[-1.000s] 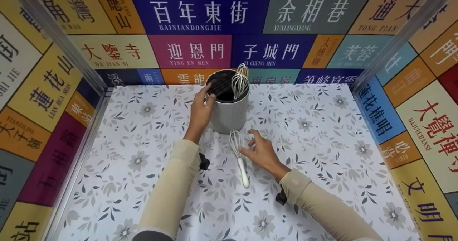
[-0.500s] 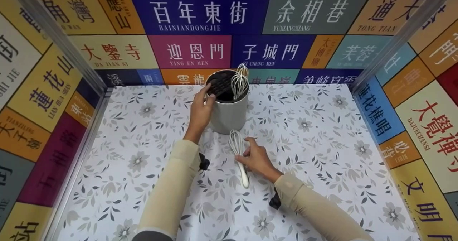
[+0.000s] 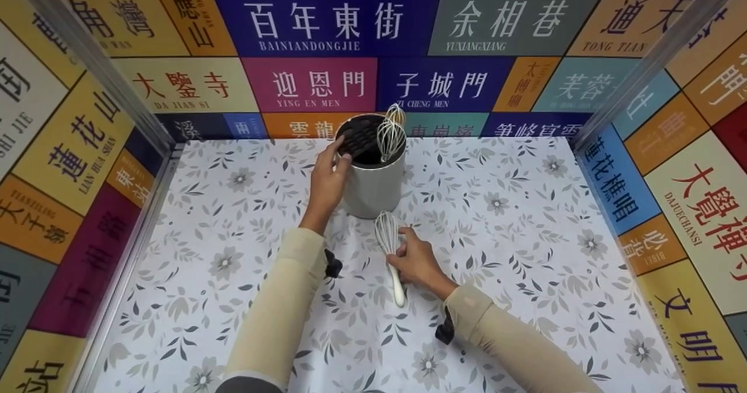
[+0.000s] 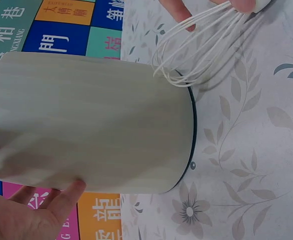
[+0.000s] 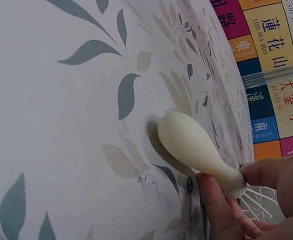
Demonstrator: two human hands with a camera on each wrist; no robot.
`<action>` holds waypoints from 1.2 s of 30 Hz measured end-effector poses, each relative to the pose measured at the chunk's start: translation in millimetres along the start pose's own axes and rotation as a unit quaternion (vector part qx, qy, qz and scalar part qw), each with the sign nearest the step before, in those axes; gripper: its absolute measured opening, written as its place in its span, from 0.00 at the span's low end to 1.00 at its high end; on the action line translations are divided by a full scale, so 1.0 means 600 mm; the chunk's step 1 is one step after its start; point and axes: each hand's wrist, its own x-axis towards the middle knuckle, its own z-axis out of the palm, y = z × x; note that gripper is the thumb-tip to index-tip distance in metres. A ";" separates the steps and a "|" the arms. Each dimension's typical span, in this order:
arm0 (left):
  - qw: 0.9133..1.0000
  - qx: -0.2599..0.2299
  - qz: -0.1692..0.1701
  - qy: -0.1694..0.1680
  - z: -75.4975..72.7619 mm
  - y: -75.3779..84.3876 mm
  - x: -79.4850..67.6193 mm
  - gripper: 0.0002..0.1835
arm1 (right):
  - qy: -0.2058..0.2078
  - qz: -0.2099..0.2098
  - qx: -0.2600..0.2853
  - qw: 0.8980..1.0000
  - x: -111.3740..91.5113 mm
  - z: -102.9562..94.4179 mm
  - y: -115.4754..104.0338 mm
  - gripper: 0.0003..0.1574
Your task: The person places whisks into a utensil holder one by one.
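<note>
A grey cylindrical utensil holder [image 3: 373, 191] with a dark inside stands upright at the back middle of the table. My left hand [image 3: 328, 180] holds its left rim, thumb in front; some of its fingers are hidden in the left wrist view. Wire whisk loops [image 3: 392, 133] rise from the holder's right side. In front of it lies a small white whisk [image 3: 386, 232], wire end towards the holder. My right hand [image 3: 417, 258] pinches this whisk where wires meet handle. The right wrist view shows its rounded white handle [image 5: 191, 142] close over the tabletop, between thumb and fingers.
White floral paper covers the tabletop [image 3: 233, 299]. Panels with coloured signs [image 3: 309, 83] stand behind it and on both sides, and metal posts [image 3: 642, 60] mark the corners. The holder is close to the back panel.
My right hand has come down and left onto the white whisk and closed its thumb and fingers on it. The whisk's wire end has shifted slightly right. My left hand stays on the holder.
</note>
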 end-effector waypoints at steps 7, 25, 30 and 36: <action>1.000 0.000 0.004 0.004 -0.001 -0.001 -0.001 0.26 | 0.017 -0.011 -0.011 1.000 -0.001 -0.005 -0.013 0.41; 1.000 -0.007 0.008 0.011 0.000 -0.002 -0.001 0.26 | 0.088 -0.073 0.110 0.987 -0.009 -0.030 -0.095 0.41; 1.000 -0.006 0.005 0.011 0.000 -0.001 -0.001 0.26 | 0.113 -0.117 0.128 0.978 -0.001 -0.046 -0.130 0.40; 1.000 -0.008 0.008 0.004 0.001 -0.001 -0.002 0.26 | 0.146 -0.171 0.102 0.969 0.012 -0.070 -0.176 0.41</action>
